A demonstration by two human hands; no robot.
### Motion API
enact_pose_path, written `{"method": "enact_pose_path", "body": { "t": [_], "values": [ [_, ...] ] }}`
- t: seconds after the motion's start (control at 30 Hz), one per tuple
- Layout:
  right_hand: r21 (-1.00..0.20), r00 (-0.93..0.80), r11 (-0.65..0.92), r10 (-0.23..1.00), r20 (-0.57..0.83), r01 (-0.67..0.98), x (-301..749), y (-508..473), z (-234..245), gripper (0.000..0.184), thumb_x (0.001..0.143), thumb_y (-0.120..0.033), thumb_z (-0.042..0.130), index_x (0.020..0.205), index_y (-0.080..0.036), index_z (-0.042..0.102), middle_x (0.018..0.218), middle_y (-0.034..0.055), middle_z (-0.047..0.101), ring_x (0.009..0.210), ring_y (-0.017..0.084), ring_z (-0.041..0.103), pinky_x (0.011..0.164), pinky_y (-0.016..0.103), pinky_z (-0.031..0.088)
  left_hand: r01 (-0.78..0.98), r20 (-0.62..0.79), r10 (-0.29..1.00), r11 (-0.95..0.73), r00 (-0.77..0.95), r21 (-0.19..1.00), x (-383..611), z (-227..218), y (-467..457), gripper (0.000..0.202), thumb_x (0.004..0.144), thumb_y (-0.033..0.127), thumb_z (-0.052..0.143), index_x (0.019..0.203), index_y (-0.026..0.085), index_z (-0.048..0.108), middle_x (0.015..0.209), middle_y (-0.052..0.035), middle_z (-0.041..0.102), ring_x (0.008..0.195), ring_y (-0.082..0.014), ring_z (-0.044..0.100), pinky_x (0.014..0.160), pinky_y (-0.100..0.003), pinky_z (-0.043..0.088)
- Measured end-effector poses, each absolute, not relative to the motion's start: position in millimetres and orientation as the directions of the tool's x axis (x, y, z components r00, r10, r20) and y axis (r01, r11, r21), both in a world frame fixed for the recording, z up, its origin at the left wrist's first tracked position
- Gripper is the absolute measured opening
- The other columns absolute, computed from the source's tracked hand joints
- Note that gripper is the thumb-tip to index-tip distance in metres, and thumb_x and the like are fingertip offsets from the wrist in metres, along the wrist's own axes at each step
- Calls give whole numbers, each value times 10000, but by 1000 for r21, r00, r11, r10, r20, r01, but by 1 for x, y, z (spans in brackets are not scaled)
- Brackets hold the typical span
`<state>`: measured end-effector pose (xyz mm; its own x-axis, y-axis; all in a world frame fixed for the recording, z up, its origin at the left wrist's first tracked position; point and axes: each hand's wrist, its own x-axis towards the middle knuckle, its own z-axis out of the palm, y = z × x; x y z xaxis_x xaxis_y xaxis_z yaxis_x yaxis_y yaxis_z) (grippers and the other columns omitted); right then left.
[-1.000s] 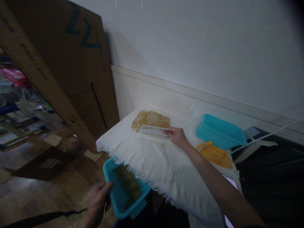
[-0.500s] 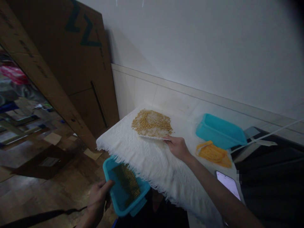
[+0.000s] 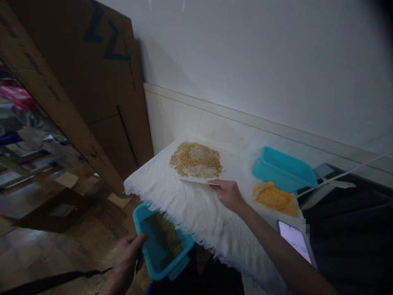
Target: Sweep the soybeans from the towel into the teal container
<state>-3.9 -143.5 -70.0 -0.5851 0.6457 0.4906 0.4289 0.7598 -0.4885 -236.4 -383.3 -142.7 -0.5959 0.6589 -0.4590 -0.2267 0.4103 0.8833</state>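
My right hand (image 3: 227,193) is closed on the end of a flat white scraper (image 3: 196,180) that lies low on a white fringed cloth (image 3: 190,209), just in front of a pile of yellow beans (image 3: 195,159). My left hand (image 3: 125,257) grips the near rim of a teal plastic tray (image 3: 147,245) held below the cloth's front edge. Several yellow beans (image 3: 166,237) lie inside that tray.
A second teal tray (image 3: 284,169) stands at the back right, with an orange object (image 3: 274,199) in front of it. A lit phone (image 3: 294,241) lies near my right forearm. A large cardboard sheet (image 3: 82,82) leans at the left; the wooden floor holds clutter.
The scraper has come from standing upright on the bean pile back toward me and now lies nearly flat in front of the pile. The left hand and tray have barely moved.
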Motion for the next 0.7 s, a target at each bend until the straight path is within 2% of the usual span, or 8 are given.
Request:
{"method": "enact_pose_path", "body": {
  "t": [0.33, 0.43, 0.5, 0.57, 0.63, 0.7],
  "values": [
    [-506, -593, 758, 645, 482, 413, -12, -160, -67, 277, 798, -73, 524, 915, -208, 736, 847, 21, 756, 777, 170, 718, 727, 255, 553, -223, -457, 665, 410, -590, 885, -237, -143, -383, 422, 628, 529, 628, 414, 215, 445, 246, 52, 399, 208, -94, 327, 276, -205, 193],
    [-547, -575, 733, 668, 471, 403, -5, -170, -59, 271, 815, -103, 508, 929, -201, 734, 897, 27, 752, 833, 171, 711, 784, 268, 544, -238, -467, 665, 410, -583, 880, -236, -139, -382, 412, 611, 517, 645, 416, 217, 442, 247, 57, 392, 211, -95, 326, 274, -207, 200],
    [-610, -462, 647, 759, 459, 457, 7, -175, -52, 211, 826, -185, 544, 911, -197, 736, 879, 38, 753, 810, 186, 711, 767, 280, 549, -256, -476, 653, 409, -588, 876, -235, -136, -382, 410, 598, 512, 652, 412, 218, 436, 243, 59, 388, 209, -94, 320, 270, -205, 196],
    [-712, -243, 485, 874, 422, 507, 26, -183, -47, 209, 806, -292, 604, 926, -176, 730, 825, 59, 752, 730, 197, 707, 686, 282, 561, -269, -480, 641, 404, -598, 874, -235, -133, -382, 414, 590, 510, 656, 405, 217, 430, 243, 55, 395, 205, -93, 314, 267, -203, 186],
    [-857, 45, 295, 938, 344, 422, 49, -194, -47, 393, 756, -362, 668, 1084, -145, 671, 865, 86, 742, 724, 207, 700, 629, 286, 565, -280, -475, 638, 388, -606, 878, -237, -132, -382, 416, 581, 505, 661, 397, 218, 422, 241, 53, 398, 203, -92, 311, 266, -204, 183],
    [-960, 298, 156, 928, 222, 231, 71, -210, -55, 592, 697, -398, 721, 1226, -173, 580, 931, 88, 728, 720, 208, 693, 581, 302, 571, -293, -475, 634, 377, -611, 879, -240, -133, -382, 409, 575, 498, 667, 401, 218, 425, 239, 55, 396, 204, -94, 314, 266, -206, 186]
  ]
}}
